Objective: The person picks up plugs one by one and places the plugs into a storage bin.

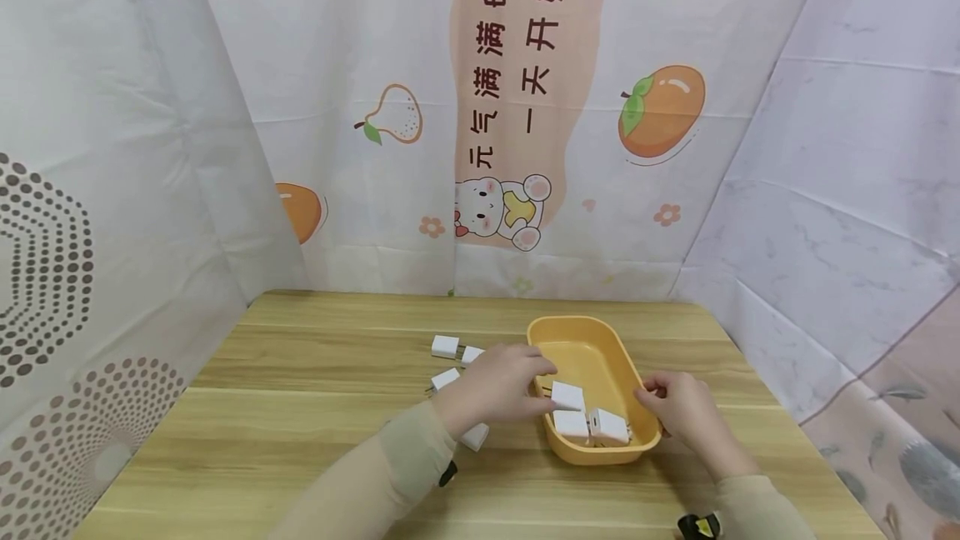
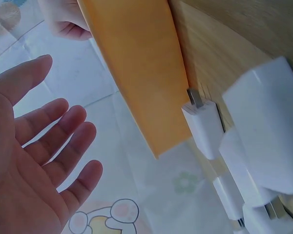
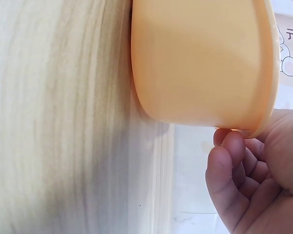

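My left hand [image 1: 501,386] hovers over the left rim of a yellow-orange plastic basket [image 1: 626,357]. In the left wrist view its fingers [image 2: 71,126] are spread and bent slightly, with nothing in them. Several white plug-in chargers are in view. Three lie at the near end inside the basket: one [image 1: 567,396] with its prongs pointing left, one [image 1: 572,426] in front of it, and another [image 1: 609,427] to the right. My right hand [image 1: 686,415] pinches the basket's right rim; the right wrist view shows thumb and fingers [image 3: 229,151] at that edge.
On the wooden table [image 1: 315,407], left of the basket, several more white chargers [image 1: 445,347] lie loose, some partly hidden behind the left hand and forearm. Printed cloth curtains [image 1: 360,215] enclose the back and both sides.
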Motion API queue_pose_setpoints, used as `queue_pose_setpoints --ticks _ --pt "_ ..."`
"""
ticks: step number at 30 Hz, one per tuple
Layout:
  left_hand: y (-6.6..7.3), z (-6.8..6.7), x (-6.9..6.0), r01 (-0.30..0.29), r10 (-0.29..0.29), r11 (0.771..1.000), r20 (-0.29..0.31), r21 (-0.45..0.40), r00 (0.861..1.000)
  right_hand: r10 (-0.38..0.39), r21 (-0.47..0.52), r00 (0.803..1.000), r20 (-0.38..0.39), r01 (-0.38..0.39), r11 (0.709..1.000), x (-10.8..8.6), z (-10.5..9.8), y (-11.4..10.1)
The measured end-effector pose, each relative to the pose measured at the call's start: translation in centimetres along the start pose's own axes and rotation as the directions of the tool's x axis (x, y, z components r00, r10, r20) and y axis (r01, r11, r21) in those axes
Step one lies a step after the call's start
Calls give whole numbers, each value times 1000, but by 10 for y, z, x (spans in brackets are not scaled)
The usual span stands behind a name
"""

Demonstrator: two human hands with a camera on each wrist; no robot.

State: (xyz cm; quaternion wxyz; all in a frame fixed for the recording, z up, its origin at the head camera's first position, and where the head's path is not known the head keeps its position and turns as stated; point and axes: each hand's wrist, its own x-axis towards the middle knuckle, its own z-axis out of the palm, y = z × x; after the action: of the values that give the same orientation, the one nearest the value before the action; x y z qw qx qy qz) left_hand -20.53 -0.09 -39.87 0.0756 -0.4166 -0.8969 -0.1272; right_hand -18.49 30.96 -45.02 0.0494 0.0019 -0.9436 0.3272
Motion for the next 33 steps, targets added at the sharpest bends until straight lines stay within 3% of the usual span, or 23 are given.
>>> queue_pose_setpoints --ticks 15,26,33 --pt "-21 -3 -19 26 -29 997 -39 -72 999 -4 -8 1000 -3 4 1000 1 0 0" --pt "-30 -8 -32 29 -34 998 -69 -63 997 -2 -24 1000 7 2 1000 0 0 0" --pt "-36 -9 -39 58 -61 997 -46 -53 997 -5 -15 1000 10 5 1000 1 0 1"
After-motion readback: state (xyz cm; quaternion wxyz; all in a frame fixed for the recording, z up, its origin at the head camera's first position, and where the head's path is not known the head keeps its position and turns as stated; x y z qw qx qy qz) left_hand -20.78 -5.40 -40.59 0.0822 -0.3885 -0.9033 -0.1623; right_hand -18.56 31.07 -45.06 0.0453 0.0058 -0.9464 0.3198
